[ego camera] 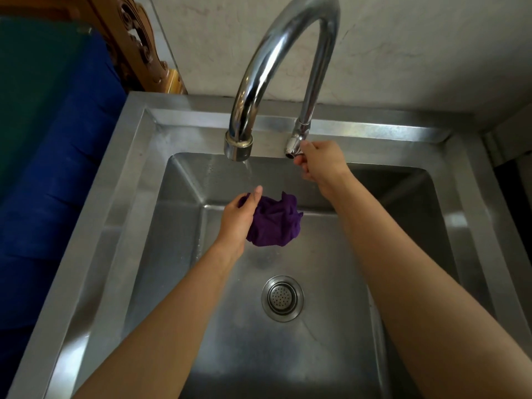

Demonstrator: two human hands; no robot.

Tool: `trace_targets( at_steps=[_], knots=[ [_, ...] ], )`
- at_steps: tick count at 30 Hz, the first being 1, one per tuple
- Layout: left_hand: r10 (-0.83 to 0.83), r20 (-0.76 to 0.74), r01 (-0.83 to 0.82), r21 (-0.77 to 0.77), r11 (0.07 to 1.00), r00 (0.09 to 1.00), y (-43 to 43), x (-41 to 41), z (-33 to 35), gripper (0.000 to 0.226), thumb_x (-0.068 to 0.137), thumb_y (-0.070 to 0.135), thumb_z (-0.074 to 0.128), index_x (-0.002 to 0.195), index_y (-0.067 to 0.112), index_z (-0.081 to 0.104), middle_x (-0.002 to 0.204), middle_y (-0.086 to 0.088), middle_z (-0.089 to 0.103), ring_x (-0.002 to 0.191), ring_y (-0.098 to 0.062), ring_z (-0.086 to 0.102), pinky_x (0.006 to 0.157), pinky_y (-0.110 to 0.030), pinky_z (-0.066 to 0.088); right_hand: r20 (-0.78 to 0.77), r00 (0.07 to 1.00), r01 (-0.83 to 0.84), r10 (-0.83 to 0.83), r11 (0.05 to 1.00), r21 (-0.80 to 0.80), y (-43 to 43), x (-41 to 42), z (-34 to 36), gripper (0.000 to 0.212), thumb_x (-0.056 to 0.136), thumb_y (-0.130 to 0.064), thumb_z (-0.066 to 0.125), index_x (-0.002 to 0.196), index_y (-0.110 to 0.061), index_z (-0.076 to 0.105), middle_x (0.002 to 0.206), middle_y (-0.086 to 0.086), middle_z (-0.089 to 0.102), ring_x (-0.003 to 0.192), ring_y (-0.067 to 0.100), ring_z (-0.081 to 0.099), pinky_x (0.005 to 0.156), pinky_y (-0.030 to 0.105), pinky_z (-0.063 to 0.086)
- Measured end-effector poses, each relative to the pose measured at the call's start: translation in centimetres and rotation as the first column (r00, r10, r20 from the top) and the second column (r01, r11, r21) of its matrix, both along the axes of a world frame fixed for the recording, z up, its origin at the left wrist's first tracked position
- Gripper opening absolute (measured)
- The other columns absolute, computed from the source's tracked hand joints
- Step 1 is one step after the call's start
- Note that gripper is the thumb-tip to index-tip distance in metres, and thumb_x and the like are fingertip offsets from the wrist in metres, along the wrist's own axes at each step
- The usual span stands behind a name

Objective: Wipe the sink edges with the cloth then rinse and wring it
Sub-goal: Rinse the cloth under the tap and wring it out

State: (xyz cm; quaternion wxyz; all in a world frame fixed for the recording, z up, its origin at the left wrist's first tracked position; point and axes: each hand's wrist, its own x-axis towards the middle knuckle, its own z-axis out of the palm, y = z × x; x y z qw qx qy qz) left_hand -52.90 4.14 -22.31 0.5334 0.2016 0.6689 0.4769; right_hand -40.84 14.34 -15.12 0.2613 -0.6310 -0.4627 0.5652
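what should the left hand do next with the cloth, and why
Probably shift the purple cloth a little back and left, under the thin water stream. The left hand holds it bunched over the sink basin, but the stream seems to fall just past its edge. The right hand is on the tap handle.

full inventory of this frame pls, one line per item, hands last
sink: 1, stainless steel, fills most of the view.
faucet: 1, chrome gooseneck, at the sink's back edge, spout over the basin.
faucet handle: 1, chrome, at the faucet base.
water stream: 1, thin, falling from the spout.
drain strainer: 1, metal, on the basin floor near the front.
cloth: 1, purple, bunched, held over the basin just right of the stream.
carved wooden piece: 1, brown, upper left.
blue surface: 1, left of the sink.
wall: 1, pale, behind.
left hand: 1, gripping the cloth.
right hand: 1, fingers at the faucet handle.
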Motion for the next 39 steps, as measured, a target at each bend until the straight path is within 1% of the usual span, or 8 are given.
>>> trace_targets(
  at_steps=[11,18,22,26,30,32,35,39],
  knots=[
    [0.032,0.101,-0.034,0.012,0.999,0.994,0.3,-0.1,0.2,0.029,0.082,0.045,0.062,0.076,0.016,0.062,0.081,-0.002,0.067,0.082,-0.020,0.065,0.078,-0.033,0.052,-0.129,0.991,0.029,-0.022,0.998,0.057,-0.4,0.4,-1.1,0.032,0.099,-0.018,0.037,0.069,-0.012,0.049,0.062,0.002,0.048,0.049,0.008,0.035,0.043,0.016,0.031],
    [0.024,0.167,-0.034,0.060,0.998,0.986,0.4,-0.1,0.0,0.022,0.083,0.037,0.063,0.071,0.019,0.060,0.063,0.009,0.066,0.064,-0.008,0.063,0.064,-0.022,0.049,-0.431,0.902,0.025,-0.019,1.000,0.009,-0.9,1.5,-2.5,0.025,0.100,-0.018,0.035,0.087,-0.010,0.055,0.066,0.001,0.048,0.051,0.007,0.034,0.046,0.016,0.032],
    [0.001,0.186,-0.015,0.074,0.997,0.983,0.3,-0.3,-0.1,0.016,0.084,0.032,0.064,0.080,0.016,0.062,0.076,0.003,0.067,0.072,-0.011,0.064,0.068,-0.023,0.051,-0.542,0.840,-0.005,-0.008,1.000,-0.023,-0.9,2.1,-3.0,0.025,0.100,-0.020,0.035,0.102,-0.008,0.056,0.066,0.002,0.054,0.053,0.007,0.037,0.049,0.018,0.035],
    [-0.003,0.175,-0.010,0.079,0.997,0.985,0.5,-0.5,-0.1,0.015,0.088,0.030,0.058,0.083,0.016,0.061,0.078,0.001,0.066,0.071,-0.010,0.063,0.066,-0.021,0.049,-0.381,0.924,-0.062,0.040,0.997,-0.045,-1.8,2.1,-3.3,0.046,0.098,-0.048,0.023,0.121,-0.021,0.051,0.098,0.003,0.067,0.087,0.016,0.061,0.075,0.027,0.047],
    [-0.062,0.188,0.040,0.117,0.992,0.980,0.5,-0.3,0.0,0.026,0.095,0.030,0.046,0.099,0.009,0.061,0.091,-0.006,0.066,0.082,-0.014,0.063,0.077,-0.028,0.051,-0.221,0.946,-0.265,0.235,0.958,-0.114,-5.9,2.6,-6.2,0.059,0.088,-0.065,0.028,0.137,-0.035,0.038,0.137,-0.008,0.051,0.124,0.016,0.050,0.100,0.040,0.040],
    [-0.121,0.227,0.094,0.127,0.987,0.966,0.3,-0.1,0.4,0.033,0.097,0.030,0.041,0.109,0.005,0.059,0.098,-0.008,0.066,0.086,-0.016,0.063,0.083,-0.032,0.051,-0.324,0.910,-0.315,0.260,0.940,-0.130,-7.7,3.0,-6.8,0.034,0.091,-0.048,0.046,0.123,-0.039,0.046,0.120,-0.014,0.060,0.110,0.011,0.058,0.096,0.042,0.048],
    [-0.243,0.264,0.227,0.090,0.970,0.933,-0.3,-0.1,0.9,0.038,0.097,0.032,0.038,0.119,0.006,0.055,0.106,-0.008,0.066,0.095,-0.018,0.064,0.087,-0.037,0.052,-0.443,0.894,-0.118,0.076,0.991,-0.069,-7.8,3.7,-7.0,0.018,0.088,-0.017,0.060,0.104,-0.023,0.054,0.098,-0.002,0.062,0.090,0.015,0.060,0.080,0.030,0.052],
    [-0.286,0.197,0.294,-0.010,0.956,0.938,-1.2,-0.1,0.9,0.022,0.096,0.028,0.043,0.106,0.018,0.059,0.117,-0.010,0.063,0.095,-0.018,0.063,0.084,-0.048,0.052,0.020,0.989,-0.150,0.149,0.969,0.195,-7.5,4.1,-6.2,0.015,0.087,-0.024,0.062,0.088,-0.014,0.051,0.075,-0.002,0.051,0.074,0.015,0.051,0.070,0.030,0.044]
  ],
)
